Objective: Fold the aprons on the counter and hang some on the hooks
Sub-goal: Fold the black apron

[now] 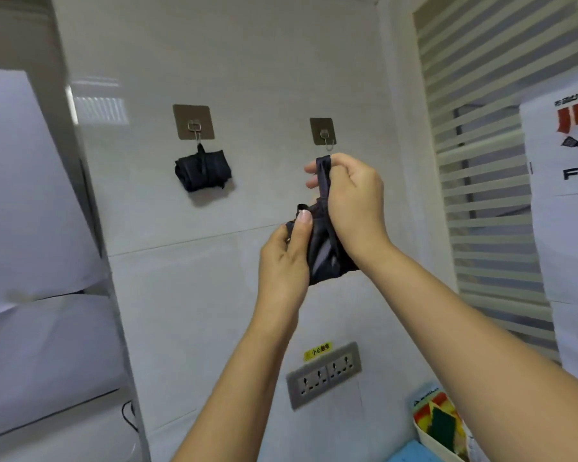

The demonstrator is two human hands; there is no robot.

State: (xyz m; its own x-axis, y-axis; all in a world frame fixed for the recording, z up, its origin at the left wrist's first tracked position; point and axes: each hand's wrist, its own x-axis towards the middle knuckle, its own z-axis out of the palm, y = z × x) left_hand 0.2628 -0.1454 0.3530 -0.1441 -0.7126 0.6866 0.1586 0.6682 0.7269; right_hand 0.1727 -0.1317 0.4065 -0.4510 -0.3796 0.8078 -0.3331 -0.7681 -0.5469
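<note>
Black apron (324, 258), bunched into a compact dark bundle, is being held up in both hands in front of the tiled wall (247, 61), just below the right hook (326, 135) and not touching it; the left hand (286, 261) is gripping the bundle from its left side, with the thumb (303, 217) lying upright against the cloth and the other fingers curling round behind, where they are hidden; the right hand (352, 198) is sitting higher, its fingers curling round the strap (324, 176), which is rising out of the bundle as a narrow loop and poking out over the top of the fist; the top of that loop is hovering close under the hook's metal tip, with a small gap showing between them; the left hook (194, 125), on the same wall at about the same height, is already carrying a second black apron (202, 173), which is hanging as a tight folded wad against the tile; lower on the wall a grey double socket (324, 375) is sitting under a small yellow label (318, 350); at the bottom right a white basket (426, 436) is holding colourful sponges (441, 418); striped blinds (481, 161) are running down the right side, and a white printed sheet (561, 145) is hanging beside them; a large white unit (30, 211) is filling the left edge.
</note>
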